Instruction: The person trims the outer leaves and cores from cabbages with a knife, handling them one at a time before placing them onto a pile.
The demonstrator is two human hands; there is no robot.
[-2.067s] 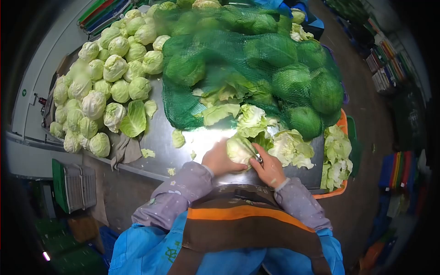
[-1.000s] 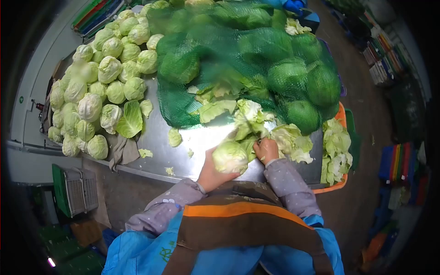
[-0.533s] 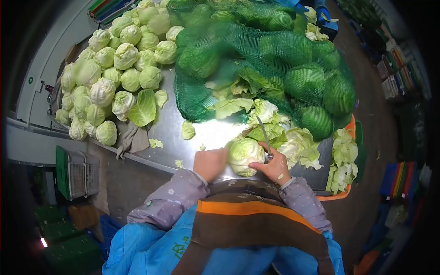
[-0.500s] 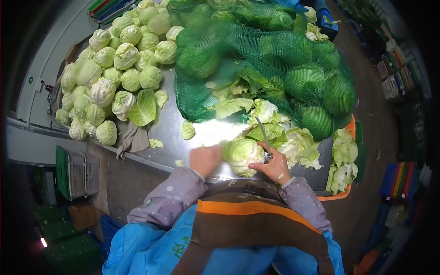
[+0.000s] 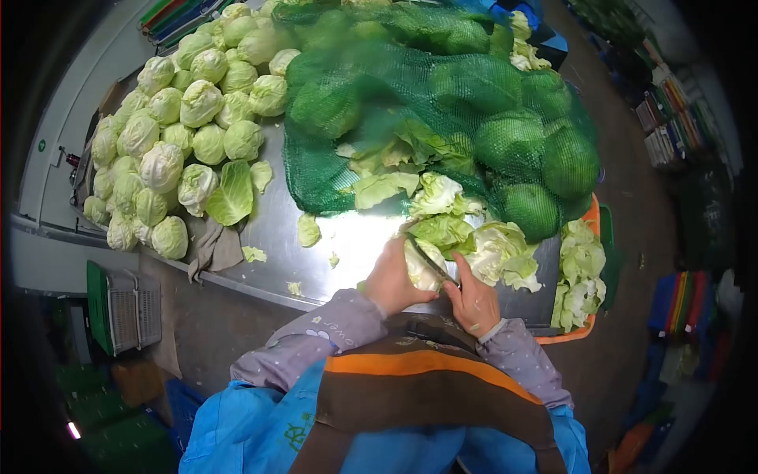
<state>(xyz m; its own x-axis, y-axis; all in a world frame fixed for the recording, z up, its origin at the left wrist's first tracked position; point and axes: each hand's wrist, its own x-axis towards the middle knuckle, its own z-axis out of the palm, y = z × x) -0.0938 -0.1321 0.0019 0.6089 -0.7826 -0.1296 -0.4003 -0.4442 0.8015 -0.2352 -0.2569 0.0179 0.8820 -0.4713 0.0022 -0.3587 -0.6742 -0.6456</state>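
A trimmed pale cabbage point(image 5: 419, 272) is held low over the near edge of the metal table. My left hand point(image 5: 397, 278) is wrapped around its left side. My right hand point(image 5: 474, 298) grips a knife point(image 5: 430, 260) at the cabbage's right side; the curved blade lies across the cabbage, and the handle is mostly hidden in the palm. Just beyond the hands lie loose outer leaves point(image 5: 442, 231), with more cut leaves point(image 5: 503, 254) to the right. Small leaf scraps are scattered left of my left hand.
Trimmed cabbages point(image 5: 201, 103) are heaped at the left, beside a grey cloth point(image 5: 216, 246). Green mesh sacks point(image 5: 466, 95) of cabbages fill the back and right. An orange-rimmed container point(image 5: 588, 320) of leaves stands at the table's right end. A grey-green crate point(image 5: 125, 306) is on the floor.
My left hand has moved right onto the cabbage. The knife blade has swung down from upright to lie across it. The view has shifted slightly, moving the table contents left.
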